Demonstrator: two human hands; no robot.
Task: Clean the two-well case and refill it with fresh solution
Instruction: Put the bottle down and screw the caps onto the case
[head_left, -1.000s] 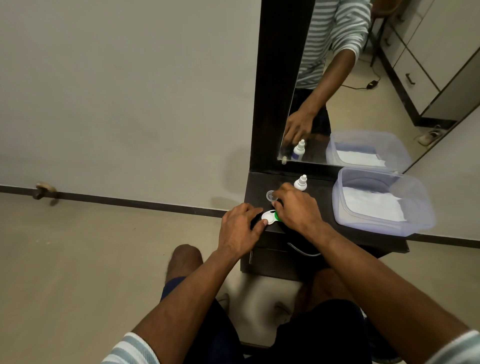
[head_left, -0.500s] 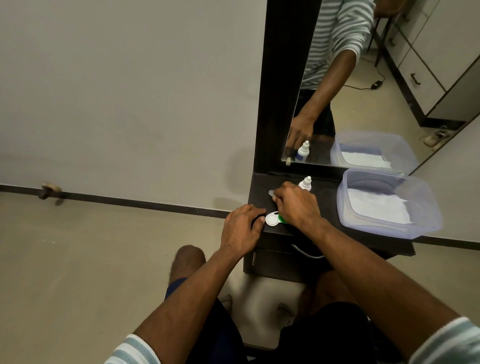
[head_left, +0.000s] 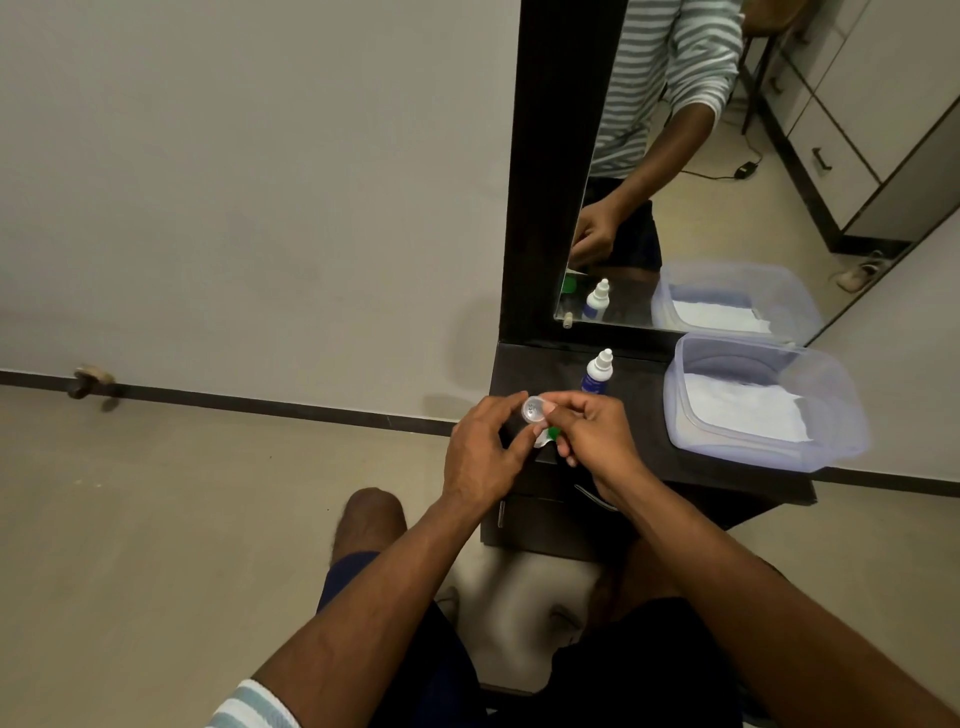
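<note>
Both hands hold the small two-well case (head_left: 534, 410) just above the dark dresser top (head_left: 644, 457). Its clear round well faces me at the top. Below it, a white cap (head_left: 540, 440) and a bit of green cap (head_left: 554, 432) show between the fingers. My left hand (head_left: 480, 452) grips the case from the left with thumb and fingers. My right hand (head_left: 592, 434) pinches it from the right. A small white solution bottle (head_left: 597, 371) with a blue label stands upright on the dresser, just behind my right hand.
A clear plastic tub (head_left: 836, 415) with a white cloth inside sits on the right of the dresser. A mirror (head_left: 727, 182) in a dark frame stands behind and reflects the bottle, tub and an arm. My knees are under the dresser edge.
The case was pressed on the dresser under both hands. Now it is lifted and tilted, with the clear well turned toward me. The bottle and tub have not moved.
</note>
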